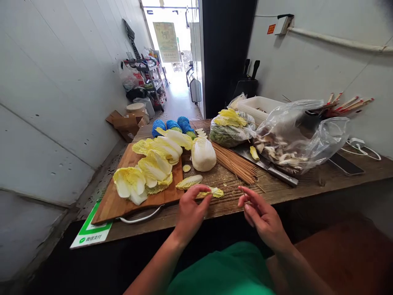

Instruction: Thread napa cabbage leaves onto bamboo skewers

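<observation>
My left hand (194, 207) has its thumb and forefinger curved and apart around a small yellow cabbage leaf (217, 192). Whether the fingertips touch it, I cannot tell. In my right hand (260, 213), a thin bamboo skewer (242, 190) is pinched between the fingers. Just beyond the left hand lies another small cabbage leaf (189, 182), across the edge of the wooden cutting board (107, 205). Several large cabbage leaves (155, 169) are spread on that board. A peeled-down cabbage head (203, 155) stands beside it, near a bundle of skewers (235, 162).
To the right, a knife (282, 176) lies beside a clear bag of mushrooms (279, 153). Behind are a bagged cabbage (229, 133), a white tub (260, 106) and vegetables in blue netting (173, 125). A phone (346, 164) rests at the far right.
</observation>
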`<state>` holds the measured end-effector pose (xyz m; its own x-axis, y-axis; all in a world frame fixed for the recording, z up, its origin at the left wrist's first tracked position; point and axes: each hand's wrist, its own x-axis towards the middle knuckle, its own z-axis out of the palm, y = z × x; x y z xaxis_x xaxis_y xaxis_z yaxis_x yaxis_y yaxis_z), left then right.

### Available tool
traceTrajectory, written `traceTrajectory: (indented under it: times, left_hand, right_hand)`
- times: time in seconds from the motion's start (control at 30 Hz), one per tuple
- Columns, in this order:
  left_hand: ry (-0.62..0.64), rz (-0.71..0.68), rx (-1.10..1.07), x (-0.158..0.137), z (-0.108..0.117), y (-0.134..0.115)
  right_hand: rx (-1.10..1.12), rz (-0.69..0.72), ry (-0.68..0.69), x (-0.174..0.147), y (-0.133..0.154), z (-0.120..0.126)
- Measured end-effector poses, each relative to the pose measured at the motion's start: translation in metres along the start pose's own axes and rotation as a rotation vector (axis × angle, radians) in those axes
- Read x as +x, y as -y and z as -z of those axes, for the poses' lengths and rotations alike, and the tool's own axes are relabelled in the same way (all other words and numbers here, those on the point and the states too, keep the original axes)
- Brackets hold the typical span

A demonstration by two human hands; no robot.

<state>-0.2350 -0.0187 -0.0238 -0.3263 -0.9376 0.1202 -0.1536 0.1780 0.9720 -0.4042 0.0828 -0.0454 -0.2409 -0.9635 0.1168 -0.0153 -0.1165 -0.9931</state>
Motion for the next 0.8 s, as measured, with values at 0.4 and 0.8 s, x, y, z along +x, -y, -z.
traceTrajectory:
  times: [0.4,0.8]
  left_hand:
    - [0.053,-0.269,1.203,0.044,0.024,0.005]
    - [0.032,-0.204,0.775,0.046,0.033,0.004]
  right_hand:
    - [0.049,-0.041,-0.030,0.003,-0.008,0.002]
    - [-0.019,-0.141,0.084,0.008,-0.015,-0.018]
